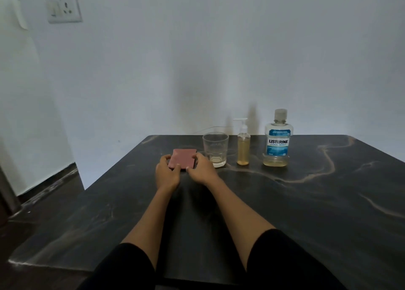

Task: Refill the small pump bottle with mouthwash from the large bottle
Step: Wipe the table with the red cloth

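The small pump bottle (243,145), clear with a white pump and yellowish liquid, stands upright at the back of the dark table. To its right stands the large mouthwash bottle (276,139), capped, blue-labelled, with a little yellowish liquid at the bottom. Both hands are well left of the bottles, on a flat reddish-pink rectangular object (183,158) lying on the table. My left hand (167,173) grips its left and near edge. My right hand (201,168) holds its right edge with fingers curled over it.
A clear drinking glass (215,148) stands between the pink object and the pump bottle, close to my right hand. The dark marble-patterned table (306,202) ends at a white wall behind. A wall socket (64,9) sits upper left.
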